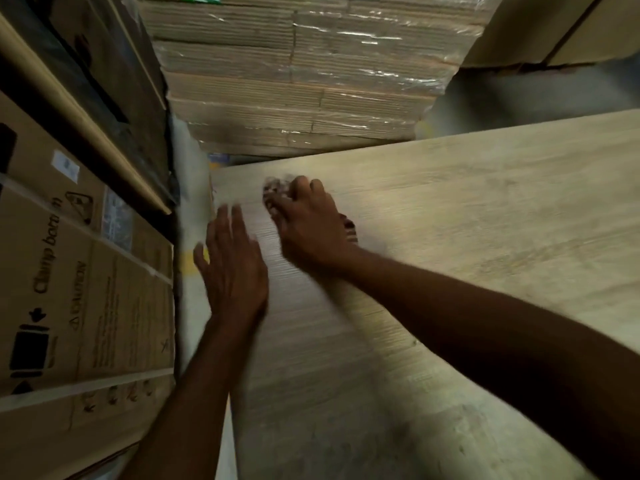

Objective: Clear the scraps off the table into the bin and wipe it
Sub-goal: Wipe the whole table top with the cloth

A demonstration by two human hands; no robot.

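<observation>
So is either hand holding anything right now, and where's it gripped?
The right hand is bunched over a dark patterned cloth, pressing it onto the table. The left hand is flat and holds nothing.

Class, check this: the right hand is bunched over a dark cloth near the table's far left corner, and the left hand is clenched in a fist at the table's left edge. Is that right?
Not quite. The head view shows the left hand open, fingers spread flat at the table's left edge, not clenched. The rest holds: the right hand is bunched over a dark cloth near the far left corner.
</observation>
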